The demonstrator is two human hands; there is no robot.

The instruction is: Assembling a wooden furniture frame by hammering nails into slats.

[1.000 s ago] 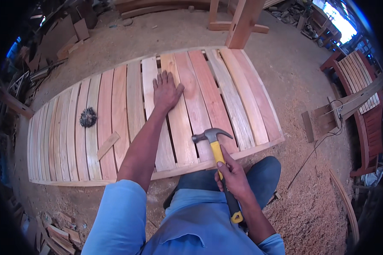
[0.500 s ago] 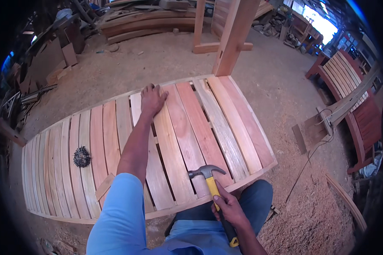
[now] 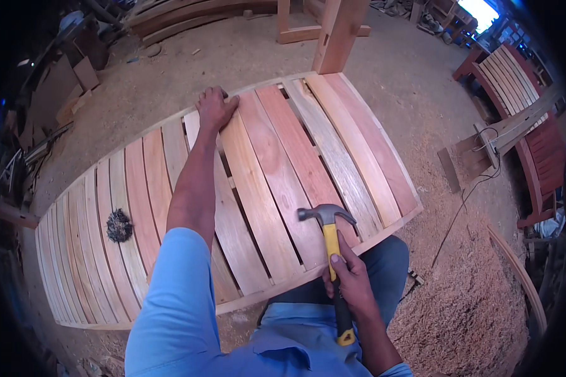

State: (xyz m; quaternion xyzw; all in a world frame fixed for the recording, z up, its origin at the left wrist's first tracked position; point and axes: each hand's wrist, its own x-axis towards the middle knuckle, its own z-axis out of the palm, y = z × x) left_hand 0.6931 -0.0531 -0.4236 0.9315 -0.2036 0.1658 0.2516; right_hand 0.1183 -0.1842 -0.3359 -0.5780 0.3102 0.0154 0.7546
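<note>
A long slatted wooden panel (image 3: 277, 286) lies before me, with pale and reddish slats set across its frame. My left hand (image 3: 215, 110) reaches over to the far edge, its fingers bent over the end of a wooden slat (image 3: 238, 251) and the thumb out to the right. In my right hand (image 3: 352, 279) is a claw hammer (image 3: 331, 242) with a yellow and black handle. Its grey head is above the slats near the panel's front edge, the claw pointing right. A dark clump (image 3: 119, 225), seemingly of nails, sits on the slats to the left.
An upright wooden post (image 3: 337, 44) stands at the panel's far right. Wood shavings (image 3: 462, 314) cover the floor at right, where a cable (image 3: 449, 229) runs. A slatted red-brown bench (image 3: 534, 144) stands farther right. Stacked timber (image 3: 188, 19) lies at the back.
The view has shifted a little. The hammer has moved slightly right and up in my right hand, and its head stands more upright. My left hand stays at the panel's far edge.
</note>
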